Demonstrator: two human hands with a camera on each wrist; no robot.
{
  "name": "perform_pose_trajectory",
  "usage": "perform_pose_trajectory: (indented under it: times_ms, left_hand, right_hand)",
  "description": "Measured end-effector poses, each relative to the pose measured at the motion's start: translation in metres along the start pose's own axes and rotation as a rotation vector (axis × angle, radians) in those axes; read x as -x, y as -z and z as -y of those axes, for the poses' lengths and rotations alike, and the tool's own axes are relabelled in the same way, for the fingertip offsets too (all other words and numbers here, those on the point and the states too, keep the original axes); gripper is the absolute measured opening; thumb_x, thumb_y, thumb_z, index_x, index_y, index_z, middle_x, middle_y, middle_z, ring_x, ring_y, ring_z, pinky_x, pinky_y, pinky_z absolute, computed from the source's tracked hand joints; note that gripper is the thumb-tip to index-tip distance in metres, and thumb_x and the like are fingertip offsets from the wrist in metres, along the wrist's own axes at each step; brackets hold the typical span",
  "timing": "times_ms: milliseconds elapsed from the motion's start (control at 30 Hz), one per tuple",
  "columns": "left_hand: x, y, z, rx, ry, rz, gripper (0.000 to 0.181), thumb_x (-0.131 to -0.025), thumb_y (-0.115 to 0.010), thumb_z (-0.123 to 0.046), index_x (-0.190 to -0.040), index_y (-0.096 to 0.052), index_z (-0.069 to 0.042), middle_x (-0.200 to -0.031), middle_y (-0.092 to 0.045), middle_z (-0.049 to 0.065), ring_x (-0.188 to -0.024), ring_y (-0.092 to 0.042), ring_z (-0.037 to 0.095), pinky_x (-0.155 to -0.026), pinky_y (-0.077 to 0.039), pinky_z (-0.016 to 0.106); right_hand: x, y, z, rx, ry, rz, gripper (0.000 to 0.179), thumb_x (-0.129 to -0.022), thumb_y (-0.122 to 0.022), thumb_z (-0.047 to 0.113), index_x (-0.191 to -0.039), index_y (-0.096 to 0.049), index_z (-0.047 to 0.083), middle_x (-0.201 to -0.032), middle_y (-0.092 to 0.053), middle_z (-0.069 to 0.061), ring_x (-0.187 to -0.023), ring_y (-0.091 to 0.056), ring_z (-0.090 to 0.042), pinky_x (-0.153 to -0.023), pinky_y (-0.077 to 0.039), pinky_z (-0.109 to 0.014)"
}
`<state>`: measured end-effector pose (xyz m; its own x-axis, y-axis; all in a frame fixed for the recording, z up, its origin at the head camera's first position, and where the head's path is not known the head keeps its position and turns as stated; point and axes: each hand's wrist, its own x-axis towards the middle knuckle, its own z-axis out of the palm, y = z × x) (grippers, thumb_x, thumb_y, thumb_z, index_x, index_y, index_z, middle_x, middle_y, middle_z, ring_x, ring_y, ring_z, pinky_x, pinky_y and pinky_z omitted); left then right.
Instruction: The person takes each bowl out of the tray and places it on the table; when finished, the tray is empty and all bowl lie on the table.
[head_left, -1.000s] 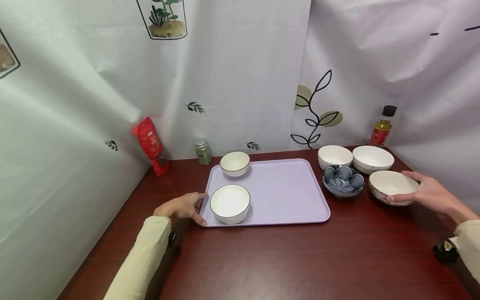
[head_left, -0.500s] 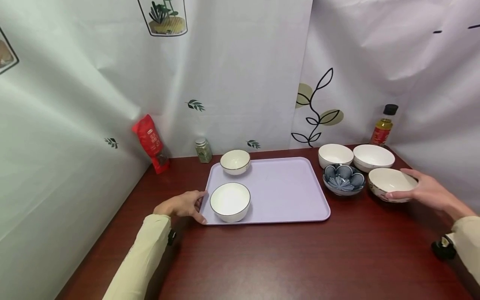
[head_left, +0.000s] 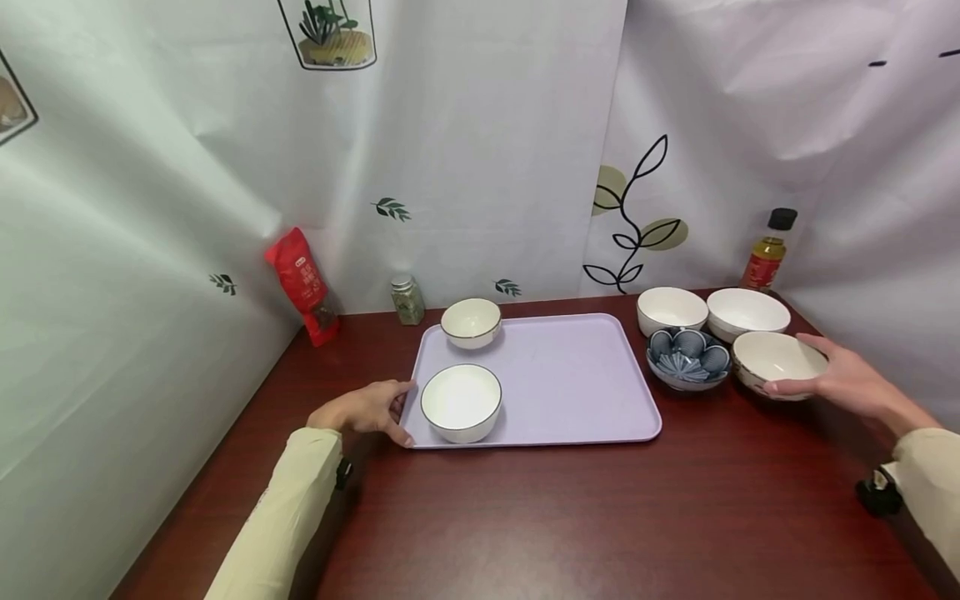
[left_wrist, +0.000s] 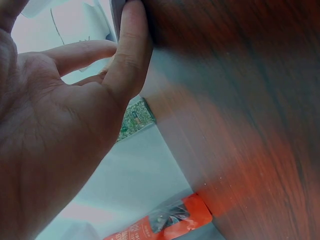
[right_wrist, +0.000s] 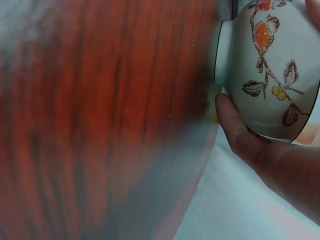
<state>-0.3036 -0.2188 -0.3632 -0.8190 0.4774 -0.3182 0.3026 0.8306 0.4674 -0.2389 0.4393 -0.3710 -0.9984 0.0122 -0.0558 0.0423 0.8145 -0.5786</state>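
Note:
My left hand (head_left: 367, 410) grips the left edge of a pale purple tray (head_left: 570, 379) near its front corner, the thumb at the front and the fingers bent along the side. A white bowl (head_left: 461, 404) with a dark rim stands on the tray beside that hand; a smaller cream bowl (head_left: 471, 323) is behind it. At right, my right hand (head_left: 843, 379) holds a cream bowl (head_left: 776, 362) between thumb and fingers, near its right side. Leaves and fruit are painted on that bowl's outside (right_wrist: 275, 75). In the right wrist view, one fingertip reaches its foot, close over the table.
Left of the held bowl sits a blue petal-patterned bowl (head_left: 686, 358). Two white bowls (head_left: 671, 310) stand behind, with an oil bottle (head_left: 765, 250) at the wall. A glass spice jar (head_left: 407, 300) and a red packet (head_left: 303, 287) lean near the back left.
My right hand has moved a little to the left with the cream bowl, toward the blue bowl. The left hand stays at the tray, and the view has tilted slightly.

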Motion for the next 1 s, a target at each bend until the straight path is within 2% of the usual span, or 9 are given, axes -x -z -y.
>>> perform_pose_trajectory:
  times_ms: [100, 333, 767, 833, 900, 1000]
  left_hand:
    - [-0.0004, 0.0005, 0.0000, 0.003, -0.002, 0.003, 0.104, -0.071, -0.091, -0.020, -0.150, -0.033, 0.012, -0.110, -0.062, 0.015, -0.100, -0.062, 0.020, -0.095, -0.053, 0.040]
    - [-0.0022, 0.0006, 0.0006, 0.007, 0.004, 0.006, 0.104, -0.070, -0.092, -0.020, -0.150, -0.032, 0.012, -0.109, -0.062, 0.014, -0.098, -0.062, 0.019, -0.093, -0.053, 0.039]
    - [-0.0003, -0.0005, 0.0013, 0.016, -0.005, -0.004, 0.103, -0.071, -0.091, -0.020, -0.150, -0.033, 0.011, -0.114, -0.060, 0.016, -0.102, -0.062, 0.021, -0.097, -0.052, 0.042]
    - [-0.0001, -0.0003, 0.0011, 0.020, -0.010, -0.006, 0.103, -0.071, -0.091, -0.020, -0.150, -0.033, 0.011, -0.114, -0.060, 0.016, -0.102, -0.062, 0.021, -0.096, -0.052, 0.042]
    - [0.0001, -0.0002, 0.0010, 0.026, -0.014, -0.007, 0.103, -0.071, -0.091, -0.019, -0.150, -0.033, 0.012, -0.114, -0.060, 0.016, -0.102, -0.062, 0.021, -0.096, -0.053, 0.042]
    - [-0.0001, -0.0007, 0.0010, 0.040, -0.014, -0.002, 0.103, -0.071, -0.091, -0.018, -0.150, -0.032, 0.012, -0.114, -0.061, 0.017, -0.103, -0.064, 0.022, -0.097, -0.053, 0.042]
  right_hand:
    - [-0.0005, -0.0003, 0.0002, 0.004, 0.010, 0.002, 0.111, -0.087, -0.074, 0.041, -0.154, -0.004, -0.014, -0.147, -0.019, -0.048, -0.124, -0.031, -0.054, -0.090, -0.032, -0.045]
    - [-0.0009, -0.0015, 0.0012, 0.034, 0.052, -0.014, 0.109, -0.088, -0.073, 0.039, -0.152, -0.007, -0.019, -0.144, -0.024, -0.048, -0.120, -0.036, -0.053, -0.086, -0.029, -0.031]
    - [-0.0018, -0.0029, 0.0034, 0.055, 0.071, -0.013, 0.111, -0.088, -0.073, 0.039, -0.149, -0.005, -0.023, -0.143, -0.024, -0.050, -0.119, -0.037, -0.054, -0.082, -0.027, -0.020]
    - [-0.0025, -0.0028, 0.0032, 0.059, 0.071, -0.006, 0.111, -0.089, -0.072, 0.039, -0.149, -0.003, -0.024, -0.143, -0.023, -0.052, -0.120, -0.036, -0.055, -0.089, -0.033, -0.028]
    - [-0.0033, -0.0019, 0.0041, 0.065, 0.069, -0.005, 0.113, -0.089, -0.072, 0.040, -0.149, 0.000, -0.024, -0.142, -0.021, -0.053, -0.120, -0.035, -0.057, -0.097, -0.036, -0.042]
    - [-0.0028, 0.0006, 0.0087, 0.114, 0.069, -0.034, 0.114, -0.088, -0.072, 0.043, -0.148, -0.002, -0.025, -0.141, -0.022, -0.055, -0.120, -0.034, -0.060, -0.098, -0.032, -0.066]
